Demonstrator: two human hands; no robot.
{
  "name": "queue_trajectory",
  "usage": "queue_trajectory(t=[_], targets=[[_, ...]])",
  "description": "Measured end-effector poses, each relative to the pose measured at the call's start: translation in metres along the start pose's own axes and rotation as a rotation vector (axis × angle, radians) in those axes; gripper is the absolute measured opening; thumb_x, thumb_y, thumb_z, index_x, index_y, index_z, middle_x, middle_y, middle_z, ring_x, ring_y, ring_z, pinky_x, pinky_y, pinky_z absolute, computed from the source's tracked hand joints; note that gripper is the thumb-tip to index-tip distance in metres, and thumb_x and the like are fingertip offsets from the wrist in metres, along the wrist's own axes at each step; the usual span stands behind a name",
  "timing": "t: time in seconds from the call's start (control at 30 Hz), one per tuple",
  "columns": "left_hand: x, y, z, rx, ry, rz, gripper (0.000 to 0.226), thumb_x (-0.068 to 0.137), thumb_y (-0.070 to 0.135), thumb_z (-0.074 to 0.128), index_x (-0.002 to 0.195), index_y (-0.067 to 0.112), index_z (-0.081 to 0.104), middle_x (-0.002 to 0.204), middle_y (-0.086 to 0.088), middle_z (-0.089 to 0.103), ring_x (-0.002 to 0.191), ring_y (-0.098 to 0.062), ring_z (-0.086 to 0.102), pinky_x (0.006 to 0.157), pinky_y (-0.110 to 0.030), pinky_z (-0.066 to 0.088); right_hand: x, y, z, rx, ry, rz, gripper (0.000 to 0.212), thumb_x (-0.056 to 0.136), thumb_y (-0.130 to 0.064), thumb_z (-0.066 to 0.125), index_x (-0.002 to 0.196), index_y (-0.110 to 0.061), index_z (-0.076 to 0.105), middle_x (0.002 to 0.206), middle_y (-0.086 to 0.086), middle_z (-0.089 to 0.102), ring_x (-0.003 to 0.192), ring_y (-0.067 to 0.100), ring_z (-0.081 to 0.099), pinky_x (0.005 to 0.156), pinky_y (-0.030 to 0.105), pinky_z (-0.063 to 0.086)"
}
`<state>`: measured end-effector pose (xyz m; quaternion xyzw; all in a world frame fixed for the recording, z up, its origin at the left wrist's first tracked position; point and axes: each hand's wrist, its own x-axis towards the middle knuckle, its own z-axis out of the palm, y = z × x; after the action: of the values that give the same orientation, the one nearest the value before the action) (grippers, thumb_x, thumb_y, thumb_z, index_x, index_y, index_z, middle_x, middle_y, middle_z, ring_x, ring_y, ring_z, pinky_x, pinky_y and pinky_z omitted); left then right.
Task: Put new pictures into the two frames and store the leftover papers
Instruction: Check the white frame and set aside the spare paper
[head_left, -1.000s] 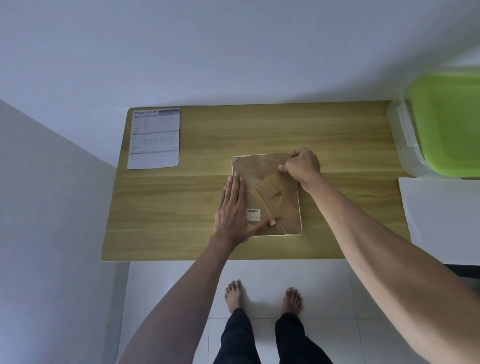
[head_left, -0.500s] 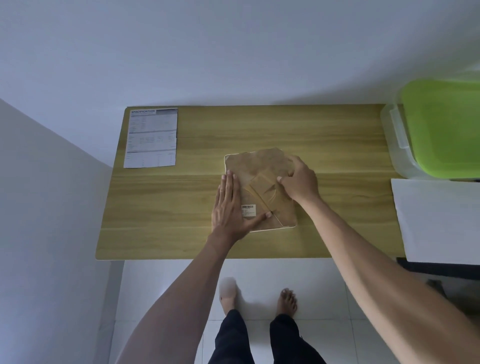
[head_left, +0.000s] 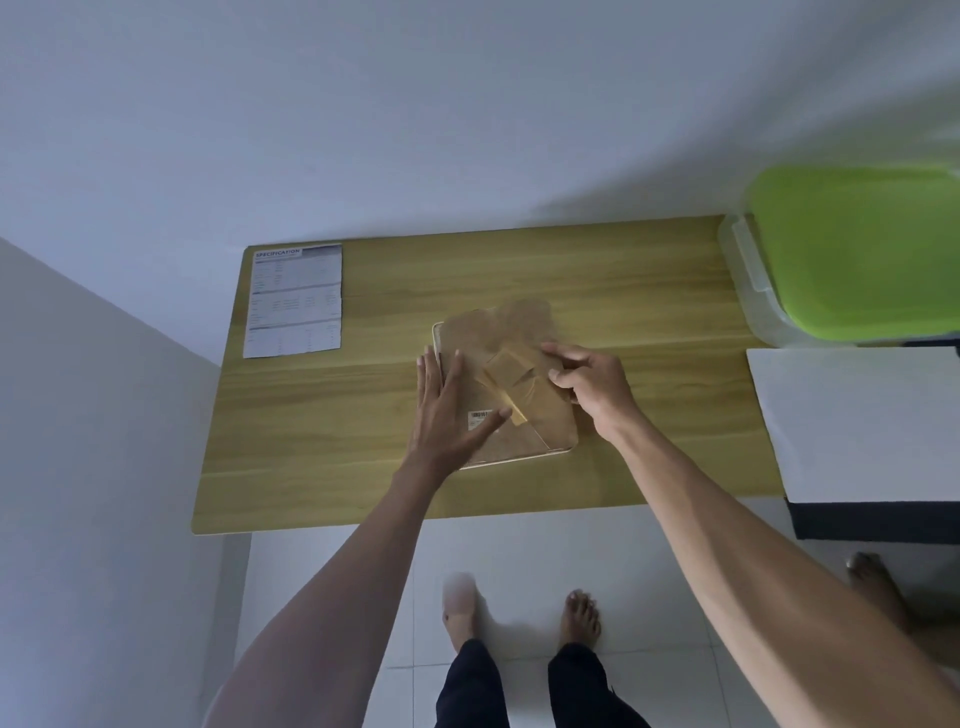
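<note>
Under the left hand lies the picture frame, face down on the wooden table. The fingers of that hand are straight and spread flat over the frame's near-left part, the thumb reaching toward the small barcode label; they press it down and curl round nothing. Just right of them, the right hand has its fingers bent and pinched at the frame's right edge, apparently gripping the brown backing board, whose far end is blurred and seems to be lifting clear of the frame. A folded stand sits on the backing between the two hands.

My judgement is that the task is at an early stage: this frame is only now being opened, no new picture is visibly in it, and a second frame is not in view.

Farther left of the fingers, well apart near the table's far corner, rests a printed specification sheet, perhaps one of the papers to handle. Far right, beyond the table, stand a clear box with a green lid, possibly the storage place, and a white surface beside it.
</note>
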<state>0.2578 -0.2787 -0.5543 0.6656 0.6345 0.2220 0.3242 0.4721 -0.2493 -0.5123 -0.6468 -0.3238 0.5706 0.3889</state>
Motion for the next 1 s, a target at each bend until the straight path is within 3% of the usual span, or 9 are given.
queue_trajectory(t=[0.13, 0.23, 0.3, 0.4, 0.5, 0.6, 0.77, 0.87, 1.0], targets=[[0.005, 0.022, -0.004, -0.044, 0.116, -0.009, 0.089, 0.074, 0.064, 0.072, 0.145, 0.016, 0.048, 0.149, -0.013, 0.043, 0.143, -0.033, 0.034, 0.117, -0.05, 0.034, -0.006, -0.006, -0.014, 0.077, 0.03, 0.015, 0.042, 0.086, 0.01, 0.066, 0.116, -0.019, 0.076, 0.104, -0.008, 0.076, 0.083, 0.007, 0.068, 0.066, 0.022, 0.052], [0.012, 0.044, 0.004, -0.173, 0.135, -0.058, 0.079, 0.07, 0.042, 0.086, 0.139, 0.016, 0.057, 0.138, -0.01, 0.053, 0.124, -0.027, 0.053, 0.101, -0.048, 0.049, -0.01, -0.008, -0.037, 0.037, 0.065, -0.052, 0.047, 0.085, 0.009, 0.067, 0.119, -0.022, 0.074, 0.094, -0.002, 0.071, 0.08, 0.014, 0.061, 0.065, 0.027, 0.046], [0.017, 0.062, 0.014, -0.253, 0.113, -0.08, 0.077, 0.07, 0.029, 0.089, 0.138, 0.016, 0.058, 0.135, -0.009, 0.053, 0.12, -0.024, 0.055, 0.1, -0.045, 0.05, -0.012, -0.008, -0.059, -0.05, 0.112, -0.12, 0.05, 0.083, 0.007, 0.068, 0.122, -0.024, 0.072, 0.086, 0.005, 0.059, 0.077, 0.018, 0.054, 0.064, 0.023, 0.043], [0.023, 0.09, 0.038, -0.343, 0.057, -0.117, 0.075, 0.072, 0.019, 0.088, 0.141, 0.018, 0.057, 0.132, -0.007, 0.055, 0.115, -0.023, 0.057, 0.098, -0.041, 0.053, -0.015, -0.006, -0.094, -0.16, 0.213, -0.149, 0.055, 0.085, 0.006, 0.066, 0.13, -0.026, 0.068, 0.079, 0.0, 0.046, 0.076, 0.013, 0.049, 0.072, 0.019, 0.043], [0.026, 0.111, 0.066, -0.415, -0.017, -0.181, 0.075, 0.073, 0.017, 0.087, 0.141, 0.024, 0.056, 0.13, -0.006, 0.061, 0.108, -0.021, 0.065, 0.089, -0.037, 0.059, -0.017, -0.002, -0.127, -0.276, 0.264, -0.158, 0.057, 0.086, 0.005, 0.066, 0.135, -0.024, 0.064, 0.074, -0.005, 0.044, 0.071, 0.01, 0.048, 0.062, 0.006, 0.039], [0.026, 0.125, 0.088, -0.465, -0.058, -0.232, 0.074, 0.073, 0.013, 0.087, 0.14, 0.026, 0.057, 0.125, -0.009, 0.065, 0.102, -0.023, 0.068, 0.084, -0.04, 0.062, -0.015, 0.007, -0.154, -0.362, 0.299, -0.127, 0.056, 0.087, 0.003, 0.066, 0.136, -0.024, 0.063, 0.08, 0.001, 0.045, 0.075, 0.015, 0.047, 0.055, 0.008, 0.036], [0.029, 0.139, 0.106, -0.346, -0.063, -0.248, 0.076, 0.073, 0.012, 0.086, 0.142, 0.02, 0.056, 0.122, -0.009, 0.065, 0.101, -0.023, 0.067, 0.084, -0.044, 0.061, -0.003, 0.022, -0.173, -0.465, 0.32, -0.088, 0.055, 0.088, -0.002, 0.066, 0.137, -0.026, 0.063, 0.078, -0.004, 0.054, 0.084, 0.014, 0.058, 0.064, 0.014, 0.041], [0.033, 0.143, 0.114, -0.203, -0.048, -0.249, 0.079, 0.069, 0.018, 0.09, 0.141, 0.017, 0.056, 0.123, -0.011, 0.059, 0.106, -0.024, 0.063, 0.095, -0.042, 0.055, 0.002, 0.028, -0.173, -0.527, 0.351, -0.091, 0.051, 0.09, -0.004, 0.065, 0.137, -0.022, 0.063, 0.1, 0.003, 0.071, 0.101, 0.019, 0.065, 0.081, 0.017, 0.042], [0.033, 0.153, 0.118, -0.055, -0.054, -0.245, 0.076, 0.077, 0.019, 0.085, 0.145, 0.013, 0.051, 0.127, -0.012, 0.053, 0.113, -0.026, 0.057, 0.102, -0.034, 0.047, 0.003, 0.032, -0.166, -0.618, 0.407, -0.097, 0.049, 0.09, -0.004, 0.065, 0.137, -0.019, 0.063, 0.124, 0.01, 0.071, 0.117, 0.026, 0.064, 0.096, 0.027, 0.046]])
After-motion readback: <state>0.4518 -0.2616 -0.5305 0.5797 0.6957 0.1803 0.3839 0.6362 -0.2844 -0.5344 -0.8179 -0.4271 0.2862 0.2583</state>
